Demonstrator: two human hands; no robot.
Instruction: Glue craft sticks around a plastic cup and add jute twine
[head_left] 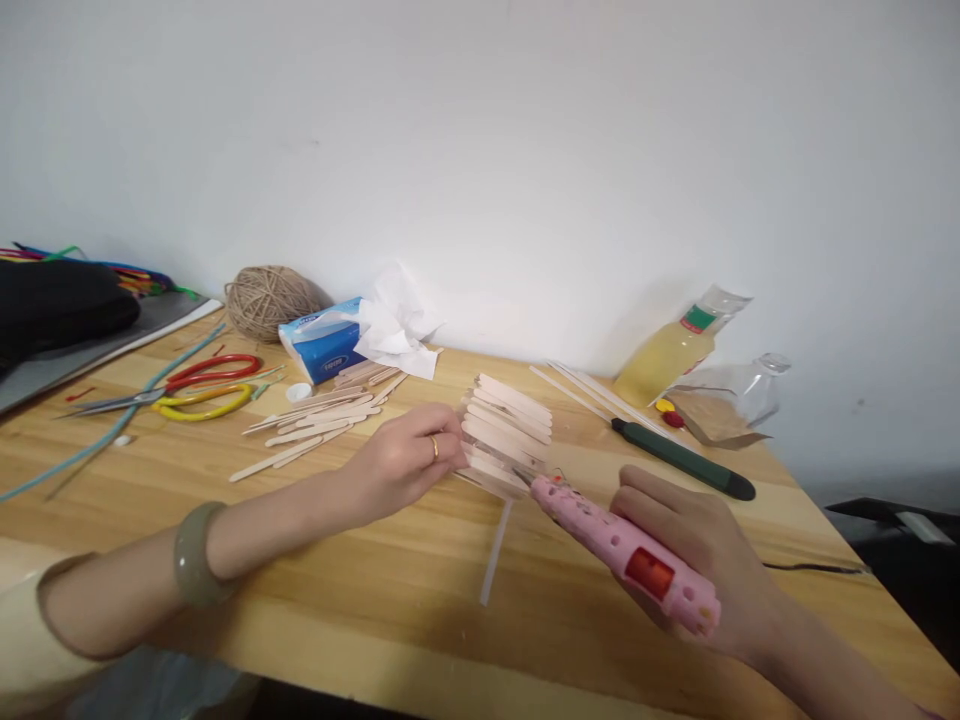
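Observation:
A panel of pale popsicle sticks [510, 420], laid side by side, is held a little above the wooden table. My left hand [409, 465] pinches its left edge between closed fingers. My right hand [686, 560] is wrapped round a pink hot glue gun [607, 540] with a red window in its body. The gun's metal nozzle points left, at or very close to the lower sticks; whether it touches them I cannot tell. Under the panel, a narrow whitish strip [496, 555] extends toward the front edge.
Loose popsicle sticks [322, 420] lie left of the panel, near scissors [180, 395], a blue tissue pack [326, 345] and a twine ball [270, 300]. On the right are a dark green utility knife [682, 458], a yellow bottle [671, 345] and a clear glass bottle [757, 390].

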